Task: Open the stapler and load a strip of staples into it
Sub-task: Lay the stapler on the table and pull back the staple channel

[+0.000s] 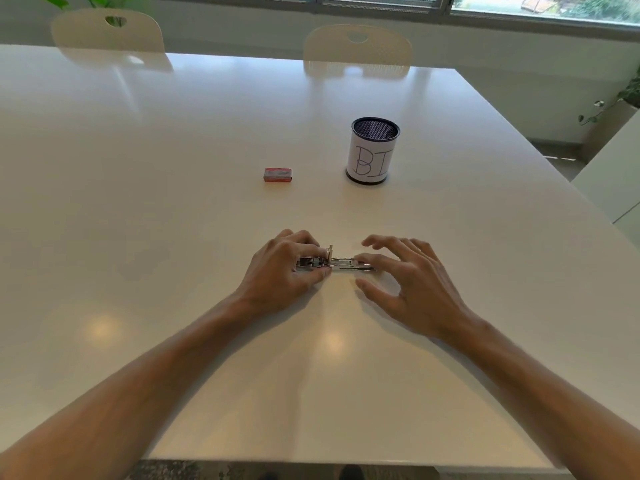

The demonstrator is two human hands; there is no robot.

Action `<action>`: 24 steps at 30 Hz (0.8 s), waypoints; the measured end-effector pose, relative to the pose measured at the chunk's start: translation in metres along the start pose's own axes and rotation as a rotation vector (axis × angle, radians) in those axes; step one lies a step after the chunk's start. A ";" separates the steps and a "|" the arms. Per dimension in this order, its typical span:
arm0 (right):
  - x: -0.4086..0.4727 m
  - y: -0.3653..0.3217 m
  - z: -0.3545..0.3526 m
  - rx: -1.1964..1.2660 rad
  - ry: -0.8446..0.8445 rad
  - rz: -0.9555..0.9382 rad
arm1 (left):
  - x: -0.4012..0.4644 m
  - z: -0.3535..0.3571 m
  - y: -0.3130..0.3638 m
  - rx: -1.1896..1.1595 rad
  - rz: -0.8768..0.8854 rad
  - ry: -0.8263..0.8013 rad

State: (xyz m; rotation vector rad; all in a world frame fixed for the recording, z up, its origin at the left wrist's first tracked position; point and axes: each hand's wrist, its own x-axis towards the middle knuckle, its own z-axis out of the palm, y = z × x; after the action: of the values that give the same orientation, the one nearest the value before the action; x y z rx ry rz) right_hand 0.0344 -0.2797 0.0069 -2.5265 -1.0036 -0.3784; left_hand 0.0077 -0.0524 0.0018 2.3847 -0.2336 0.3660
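My two bare forearms run in from the near edge of the glossy white table (173, 209), from about 7 and 5 o'clock, and meet over the small silver metal stapler (334, 263), which lies flat just ahead of me at 12 o'clock, long axis left to right.

My left hand (282, 271) is curled over the stapler's left end, thumb on the near side and fingertips on the far side, pinching the body. My right hand (412, 282) is half open, fingers spread and arched. Its index finger (372, 259) rests on the right-hand part of the metal, the thumb hangs free just short of it, and it grips nothing.

The stapler looks opened out, one short piece standing up near the middle and the rest flat, so I judge the opening done or nearly so. I cannot tell whether any staples sit in the channel.

Farther out, at about 11 o'clock, the small red staple box (277, 174) sits well apart from my hands. The strip probably has yet to be fetched and loaded.

Beyond, at 1 o'clock, stands a dark mesh pen cup wrapped in white paper (372, 150).
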 end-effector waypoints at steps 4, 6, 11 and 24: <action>-0.001 0.005 0.000 0.007 0.048 0.012 | 0.001 0.001 -0.002 0.009 0.003 0.001; 0.000 0.004 0.001 0.008 0.030 0.000 | 0.001 0.001 -0.003 0.009 0.003 -0.003; 0.006 -0.001 0.003 0.056 -0.021 -0.014 | 0.002 0.001 -0.005 0.016 0.014 -0.016; 0.050 0.014 -0.009 0.172 -0.242 -0.146 | 0.000 0.001 -0.003 0.007 -0.001 -0.017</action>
State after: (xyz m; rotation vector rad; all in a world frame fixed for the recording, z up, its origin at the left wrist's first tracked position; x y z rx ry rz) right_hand 0.0782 -0.2629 0.0302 -2.3902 -1.2576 -0.0225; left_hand 0.0083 -0.0508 -0.0002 2.3959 -0.2393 0.3476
